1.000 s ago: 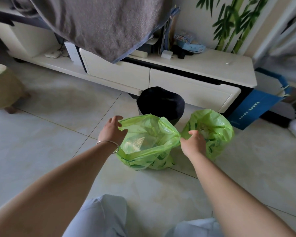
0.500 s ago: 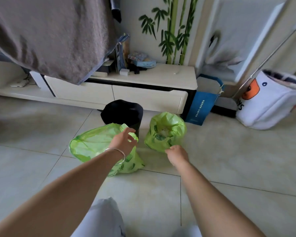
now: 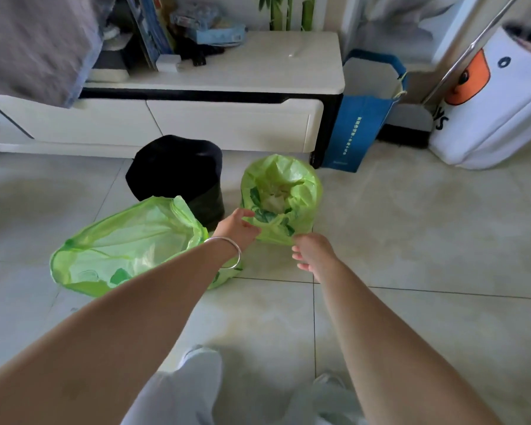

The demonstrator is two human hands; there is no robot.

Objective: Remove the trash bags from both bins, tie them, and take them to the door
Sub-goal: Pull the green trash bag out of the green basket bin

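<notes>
Pale glossy floor tiles (image 3: 411, 240), low cream cabinet (image 3: 227, 124) against a bamboo-painted wall (image 3: 285, 10), soft daylight.

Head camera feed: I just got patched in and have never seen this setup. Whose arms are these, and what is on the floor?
There is no machine: a person wears a camera on the head, looking down at their own bare arms. On the tiled floor lie two translucent green plastic trash bags, both untied. The larger bag lies open on the left, in front of a black round bin. The left hand, with a silver bangle, touches the smaller bag. The right hand hangs beside it, holding nothing.
</notes>
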